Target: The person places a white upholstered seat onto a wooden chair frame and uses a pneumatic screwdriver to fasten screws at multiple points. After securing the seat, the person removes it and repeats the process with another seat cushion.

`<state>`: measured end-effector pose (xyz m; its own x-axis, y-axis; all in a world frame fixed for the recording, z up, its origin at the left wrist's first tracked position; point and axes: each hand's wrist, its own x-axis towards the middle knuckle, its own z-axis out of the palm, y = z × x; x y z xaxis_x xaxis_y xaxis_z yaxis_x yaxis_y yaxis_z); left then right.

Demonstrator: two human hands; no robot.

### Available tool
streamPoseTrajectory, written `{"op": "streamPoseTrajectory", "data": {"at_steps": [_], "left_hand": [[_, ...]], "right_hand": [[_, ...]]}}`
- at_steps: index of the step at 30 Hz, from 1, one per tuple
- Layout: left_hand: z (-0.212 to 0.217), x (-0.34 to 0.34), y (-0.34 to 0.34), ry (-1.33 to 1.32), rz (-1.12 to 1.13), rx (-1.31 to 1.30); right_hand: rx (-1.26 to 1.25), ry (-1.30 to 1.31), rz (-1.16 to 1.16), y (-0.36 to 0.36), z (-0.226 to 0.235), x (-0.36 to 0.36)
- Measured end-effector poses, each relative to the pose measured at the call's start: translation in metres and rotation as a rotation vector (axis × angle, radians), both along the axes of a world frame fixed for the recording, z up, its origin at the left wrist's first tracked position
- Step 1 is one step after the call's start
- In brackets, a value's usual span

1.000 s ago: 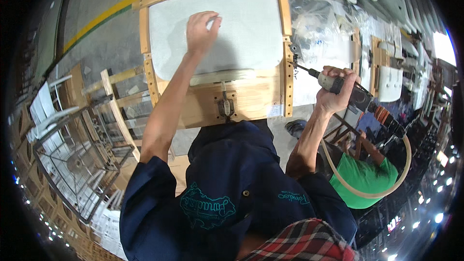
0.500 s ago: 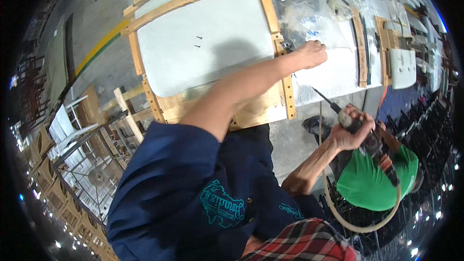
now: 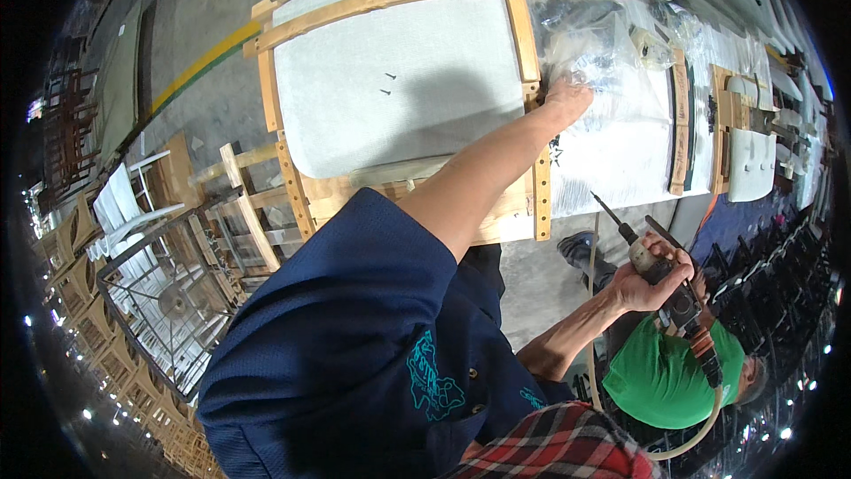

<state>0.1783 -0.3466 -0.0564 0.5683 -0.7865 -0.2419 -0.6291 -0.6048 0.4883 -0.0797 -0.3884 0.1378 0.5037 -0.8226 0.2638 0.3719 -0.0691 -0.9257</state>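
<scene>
Left hand [image 3: 567,96] is stretched out across the wooden seat frame [image 3: 532,45] and lands on the clear plastic bag [image 3: 589,36] lying just past the frame's right rail. Fingers are down on the plastic; can't tell whether they pinch it or just press, so left grip state unknown.

Right hand [image 3: 651,275] is off the desk's near edge, low right, grip closed around a pneumatic screwdriver [image 3: 651,257]. The bit points up-left toward the desk edge and is not touching anything. A hose [image 3: 700,430] loops down from the tool's back end.

The seat frame lies flat on the desk [image 3: 620,169], light grey upholstery panel [image 3: 399,89] inside it, with two small dark screws [image 3: 387,85] lying loose on the panel near its middle. The frame's near rail sits at the desk's near edge, right rail with a row of holes just under the left forearm.

Right of the bag: white sheet-covered desk surface and more wooden frame parts [image 3: 681,124] standing across it, well apart from both hands.

Left of the desk on the floor: stacked wooden chair frames [image 3: 239,204] and a wire cage rack [image 3: 168,302]. Another person in a green shirt [image 3: 665,377] is below the right hand, near the lower right.
</scene>
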Motion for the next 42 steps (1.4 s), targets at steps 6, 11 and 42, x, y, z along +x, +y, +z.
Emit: {"op": "streamPoseTrajectory", "data": {"at_steps": [6,11,42], "left_hand": [[0.026,-0.011,0.000,0.092,0.246,-0.225],[0.028,-0.012,-0.026,0.330,0.580,-0.408],[0.097,0.043,0.250,0.846,0.761,-0.641]], "right_hand": [[-0.027,-0.014,0.017,0.007,0.007,0.014],[-0.040,-0.042,0.080,0.016,0.016,0.022],[-0.055,-0.193,0.280,0.053,0.054,0.022]]}}
